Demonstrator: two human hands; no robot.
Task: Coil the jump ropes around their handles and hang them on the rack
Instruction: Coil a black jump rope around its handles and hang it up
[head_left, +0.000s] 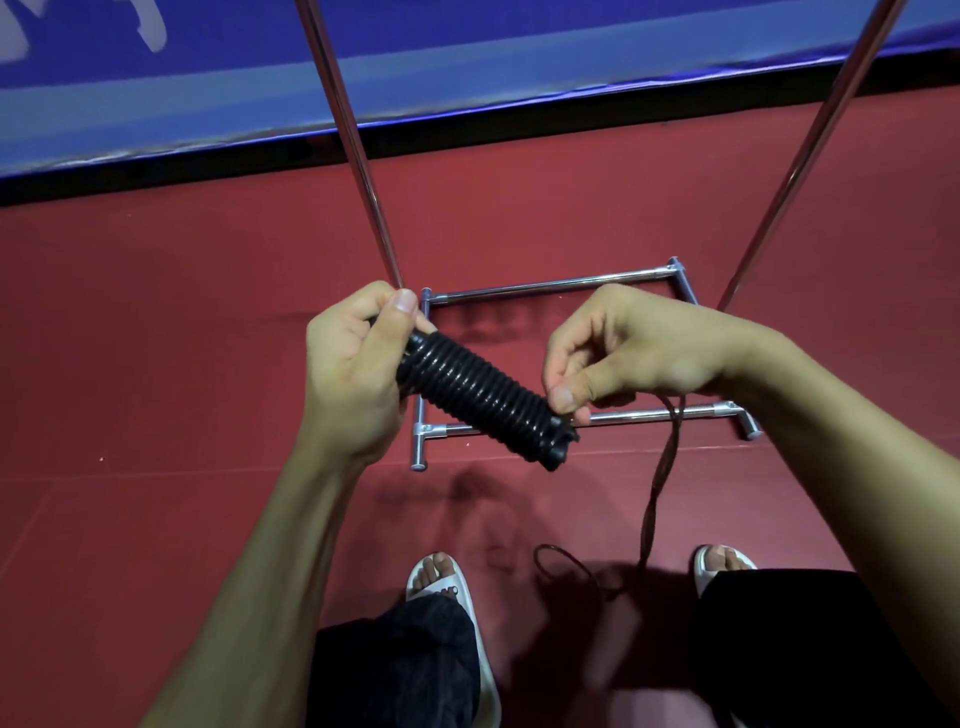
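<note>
My left hand (353, 369) grips the upper left end of the black jump rope handles (483, 397), which are wrapped in tight black coils along most of their length. My right hand (613, 353) pinches the rope at the bundle's lower right end. The loose rope (657, 499) hangs from that hand and ends in a loop on the floor between my feet. The metal rack's base (550, 285) stands on the floor just beyond my hands, and its two chrome uprights (358, 156) rise out of the top of the view.
The floor is a red mat (156, 338). A blue padded barrier (208, 93) runs along its far edge behind the rack. My feet in white sandals (447, 582) stand close to the rack's base, with the rope loop between them.
</note>
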